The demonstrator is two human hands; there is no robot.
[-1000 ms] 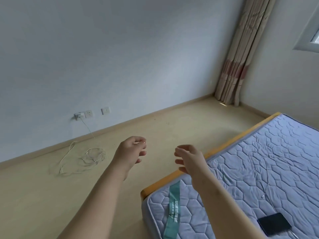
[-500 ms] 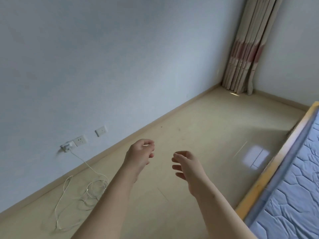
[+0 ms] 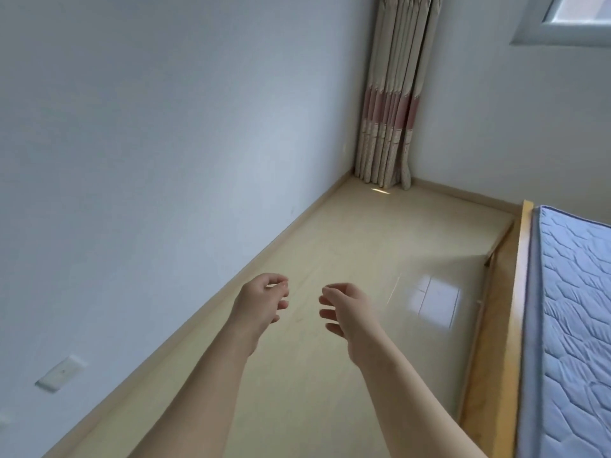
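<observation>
Centre frame: left hand [image 3: 261,300] and right hand [image 3: 347,307] over floor [image 3: 363,246], each grip loosely curled, empty. Nearest item, mattress [image 3: 575,309], right edge of frame, well apart. Judgement: turn toward it, spread fingers before reaching its edge.

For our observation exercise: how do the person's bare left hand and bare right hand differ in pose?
The left hand curls tighter, thumb and forefinger nearly meeting; the right hand is looser, its fingers spread apart. The left hand is nearer the white wall, the right hand nearer the wooden bed frame. Both hold nothing.
</observation>
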